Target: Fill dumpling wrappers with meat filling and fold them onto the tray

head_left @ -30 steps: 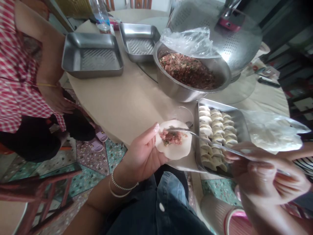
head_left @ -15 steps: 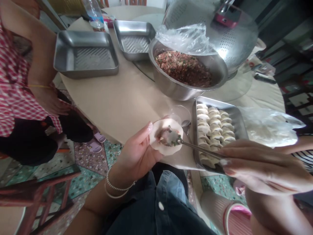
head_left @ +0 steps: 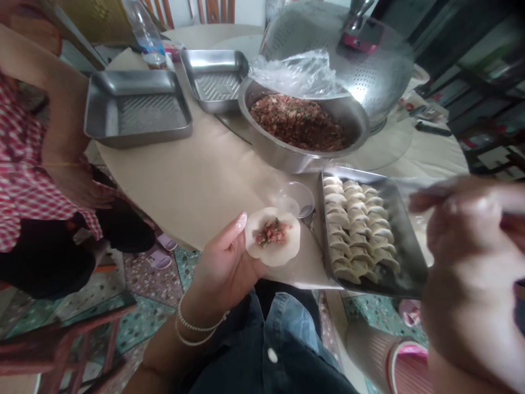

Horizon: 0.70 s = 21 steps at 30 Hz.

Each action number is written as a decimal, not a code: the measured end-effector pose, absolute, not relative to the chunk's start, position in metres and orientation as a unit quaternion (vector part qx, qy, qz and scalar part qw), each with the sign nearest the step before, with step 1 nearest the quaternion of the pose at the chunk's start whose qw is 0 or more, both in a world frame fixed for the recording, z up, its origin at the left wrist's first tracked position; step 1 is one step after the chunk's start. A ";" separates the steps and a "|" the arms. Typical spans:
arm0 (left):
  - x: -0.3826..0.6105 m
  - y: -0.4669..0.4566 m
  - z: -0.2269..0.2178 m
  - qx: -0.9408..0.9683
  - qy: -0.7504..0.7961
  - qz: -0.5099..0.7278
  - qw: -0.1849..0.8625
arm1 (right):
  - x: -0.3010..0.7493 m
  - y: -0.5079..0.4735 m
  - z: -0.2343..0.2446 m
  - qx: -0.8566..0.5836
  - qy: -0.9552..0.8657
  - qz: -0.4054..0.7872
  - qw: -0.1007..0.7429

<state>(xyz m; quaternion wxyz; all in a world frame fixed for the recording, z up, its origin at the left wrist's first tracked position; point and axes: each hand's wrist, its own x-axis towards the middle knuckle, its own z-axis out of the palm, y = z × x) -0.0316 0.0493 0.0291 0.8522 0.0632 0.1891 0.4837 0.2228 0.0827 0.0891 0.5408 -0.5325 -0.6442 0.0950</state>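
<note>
My left hand (head_left: 223, 262) holds a round dumpling wrapper (head_left: 283, 249) flat on its fingers, thumb at the rim; a small lump of minced filling (head_left: 270, 232) sits in its middle. My right hand (head_left: 463, 246) is raised at the right, over the near end of a steel tray (head_left: 322, 230) of several folded dumplings (head_left: 356, 224). That hand is smeared by motion, and I cannot make out whether it holds anything. A big steel bowl (head_left: 287, 158) of minced filling (head_left: 297, 120) stands behind the tray.
A small clear dish (head_left: 301, 197) lies beside the wrapper. Two empty steel trays (head_left: 137, 106) (head_left: 215, 79), a colander (head_left: 369, 76), a plastic bag (head_left: 295, 74) and a bottle (head_left: 143, 30) stand further back. Another person in a red-checked shirt (head_left: 24, 169) sits at the left. A pink-rimmed bin (head_left: 394, 361) is by my knee.
My right hand has drawn the spoon off the wrapper and swung away to the right and up, leaving the filling on the wrapper. My left hand has stayed nearly still.
</note>
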 end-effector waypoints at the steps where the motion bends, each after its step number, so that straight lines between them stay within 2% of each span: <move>1: -0.031 0.049 0.029 0.069 0.184 0.481 0.854 | 0.220 0.098 0.096 -0.519 -0.644 0.045 0.560; 4: -0.030 0.046 0.029 0.087 0.171 0.471 0.861 | 0.222 0.158 0.106 -0.508 -0.706 0.010 0.493; 6: -0.029 0.045 0.028 0.093 0.166 0.463 0.866 | 0.227 0.198 0.108 -0.527 -0.750 -0.012 0.398; 12: -0.029 0.043 0.023 0.091 0.166 0.462 0.866 | 0.210 0.248 0.106 -0.534 -0.793 0.012 0.295; 17: -0.029 0.045 0.022 0.088 0.169 0.457 0.869 | 0.192 0.259 0.104 -0.578 -0.755 0.023 0.309; 21: -0.029 0.045 0.022 0.083 0.161 0.459 0.870 | 0.192 0.268 0.103 -0.631 -0.697 0.079 0.331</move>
